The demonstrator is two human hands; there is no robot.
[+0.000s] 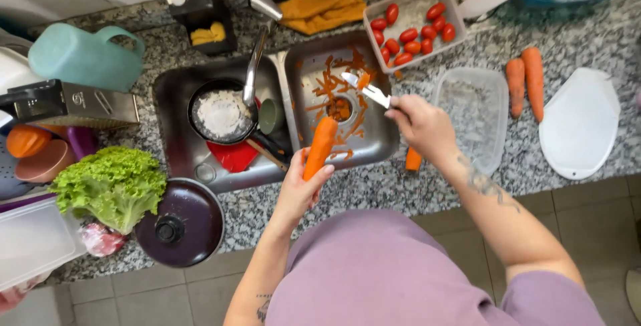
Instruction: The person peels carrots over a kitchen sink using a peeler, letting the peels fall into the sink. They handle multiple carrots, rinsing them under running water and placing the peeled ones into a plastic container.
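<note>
granite counter rings the sink [374, 149], peelings inside. over it, left hand [300, 189] clamps the carrot's [320, 147] lower end; right hand [422, 124] grips a peeler [366, 89]. carrot looks stiff, light, probably slick once peeled: best held low.

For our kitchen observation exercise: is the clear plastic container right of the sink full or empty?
Empty. The clear plastic container shows only the speckled countertop through its bottom; nothing lies inside, and the two carrots rest outside it.

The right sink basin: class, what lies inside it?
Inside the right sink basin, orange carrot peelings lie scattered around the drain. The carrot and peeler held above cover part of the bottom.
</note>
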